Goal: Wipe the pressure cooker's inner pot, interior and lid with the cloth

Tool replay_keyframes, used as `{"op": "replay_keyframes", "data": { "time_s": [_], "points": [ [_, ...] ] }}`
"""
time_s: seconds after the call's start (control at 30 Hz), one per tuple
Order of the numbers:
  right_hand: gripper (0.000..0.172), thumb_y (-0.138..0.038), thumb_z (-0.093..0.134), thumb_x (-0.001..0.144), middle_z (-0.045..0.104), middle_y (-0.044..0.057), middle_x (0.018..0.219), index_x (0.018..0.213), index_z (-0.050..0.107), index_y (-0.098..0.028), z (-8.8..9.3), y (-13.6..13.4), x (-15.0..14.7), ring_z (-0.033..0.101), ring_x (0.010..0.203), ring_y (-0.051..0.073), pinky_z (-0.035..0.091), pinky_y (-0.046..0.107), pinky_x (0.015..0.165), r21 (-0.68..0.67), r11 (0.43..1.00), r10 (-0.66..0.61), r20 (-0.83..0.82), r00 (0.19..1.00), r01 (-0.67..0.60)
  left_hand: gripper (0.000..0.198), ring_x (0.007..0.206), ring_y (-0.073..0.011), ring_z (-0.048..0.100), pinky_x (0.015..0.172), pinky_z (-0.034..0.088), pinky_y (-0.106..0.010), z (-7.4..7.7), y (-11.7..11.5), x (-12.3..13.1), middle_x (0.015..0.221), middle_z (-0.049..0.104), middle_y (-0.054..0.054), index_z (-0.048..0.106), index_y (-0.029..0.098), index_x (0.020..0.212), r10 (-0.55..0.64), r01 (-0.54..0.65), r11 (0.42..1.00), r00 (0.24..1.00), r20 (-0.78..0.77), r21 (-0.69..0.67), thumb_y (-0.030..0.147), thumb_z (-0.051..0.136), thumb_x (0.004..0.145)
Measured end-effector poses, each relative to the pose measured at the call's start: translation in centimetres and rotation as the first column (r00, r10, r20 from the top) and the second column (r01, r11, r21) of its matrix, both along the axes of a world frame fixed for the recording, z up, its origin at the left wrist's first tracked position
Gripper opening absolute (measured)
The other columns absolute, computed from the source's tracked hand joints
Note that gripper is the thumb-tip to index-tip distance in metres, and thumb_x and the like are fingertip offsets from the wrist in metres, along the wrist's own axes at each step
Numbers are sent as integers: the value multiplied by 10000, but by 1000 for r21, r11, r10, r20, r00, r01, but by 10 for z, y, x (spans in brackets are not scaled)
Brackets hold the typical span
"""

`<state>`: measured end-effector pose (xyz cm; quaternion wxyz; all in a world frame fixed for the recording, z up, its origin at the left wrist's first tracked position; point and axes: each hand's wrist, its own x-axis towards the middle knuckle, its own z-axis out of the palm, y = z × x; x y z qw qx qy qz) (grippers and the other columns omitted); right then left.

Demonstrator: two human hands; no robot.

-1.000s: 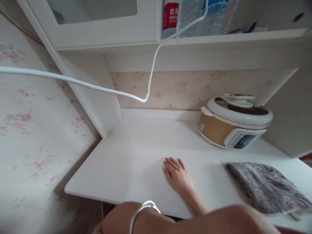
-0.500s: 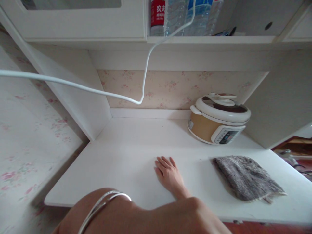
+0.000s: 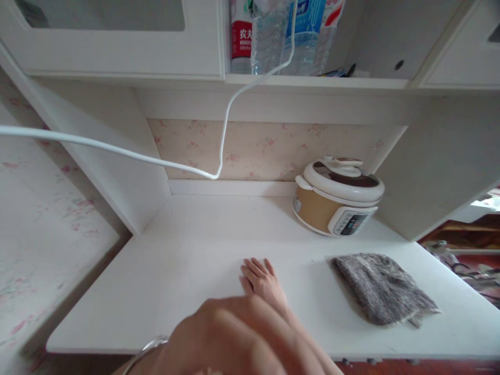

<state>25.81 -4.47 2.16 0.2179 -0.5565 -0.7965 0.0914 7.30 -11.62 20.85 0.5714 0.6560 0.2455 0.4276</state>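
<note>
My right hand (image 3: 264, 281) lies palm down on the white tabletop (image 3: 187, 250), fingers stretched out and slightly apart, with nothing in it. Close to the camera, my left hand (image 3: 230, 333) crosses in front of the right forearm, its knuckles bent. It is blurred and its fingertips run out of sight, so whether it grips or touches the forearm cannot be told. A silvery bracelet (image 3: 154, 344) circles the left wrist. To the right of my right hand lies a grey furry cloth (image 3: 385, 289), flat on the tabletop.
A white and gold electric cooker (image 3: 338, 195) stands at the back right. A white cable (image 3: 156, 160) hangs across the view in front of the cupboard. Plastic bottles (image 3: 269, 39) stand on the open shelf above. Side panels (image 3: 101, 151) flank the tabletop.
The view has shifted slightly, showing more of the shelf. My left hand has swung so its bent knuckles show, where its wrist and bracelet were. My right hand stays flat on the tabletop.
</note>
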Motion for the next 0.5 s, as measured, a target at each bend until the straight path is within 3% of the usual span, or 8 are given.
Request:
{"op": "replay_keyframes", "data": {
  "time_s": [0.1, 0.2, 0.27, 0.37, 0.43, 0.5],
  "points": [
    [357, -375, 397, 990, 512, -6, 1412, 1306, 555, -322, 6, -1, 2, 402, 1348, 207, 218, 493, 1161, -52, 998, 23, 3, 1000, -23, 199, 735, -148, 652, 618, 557, -265, -10, 18, 24, 925, 653, -49, 594, 235, 929, -72, 72, 997, 993, 91, 4, 411, 649, 855],
    [354, -368, 410, 983, 514, 6, 1411, 1297, 563, -313, 9, -1, 3, 399, 1350, 209, 219, 492, 1159, -57, 998, 23, 3, 1000, -23, 240, 790, -143, 640, 709, 537, -242, -57, 40, 31, 884, 657, -52, 562, 182, 777, 157, -158, 987, 984, -88, -6, 390, 617, 882],
    [349, -358, 406, 984, 522, 16, 1404, 1288, 570, -306, 8, -1, 2, 409, 1341, 207, 214, 491, 1159, -33, 999, 13, 2, 1000, -13, 252, 815, -160, 649, 741, 537, -253, -100, 56, 24, 872, 674, -61, 622, 179, 790, 292, -277, 956, 905, -309, 93, 388, 559, 916],
    [350, -364, 390, 992, 530, 8, 1396, 1293, 560, -310, 7, 0, 1, 423, 1330, 201, 219, 496, 1157, 5, 1000, 1, 15, 1000, -1, 284, 1000, -203, 650, 895, 527, -320, -160, 79, 8, 1069, 693, -94, 704, 198, 887, 478, -312, 867, 741, -472, 389, 360, 479, 951],
    [348, -373, 386, 994, 536, -1, 1390, 1293, 556, -319, 8, 0, 1, 436, 1322, 202, 241, 502, 1149, 20, 1000, -1, 30, 1000, 1, 306, 1075, -216, 639, 939, 522, -355, -189, 88, -1, 1179, 675, -100, 700, 200, 1066, 586, -260, 782, 617, -525, 567, 317, 436, 963],
    [347, -374, 394, 991, 541, 0, 1384, 1293, 557, -323, 10, 1, 1, 449, 1314, 207, 268, 504, 1138, 27, 1000, 4, 42, 999, -5, 356, 1170, -236, 595, 985, 499, -404, -205, 92, -5, 1284, 626, -102, 629, 190, 1237, 669, -164, 697, 500, -550, 698, 274, 427, 957]
  ]
}}
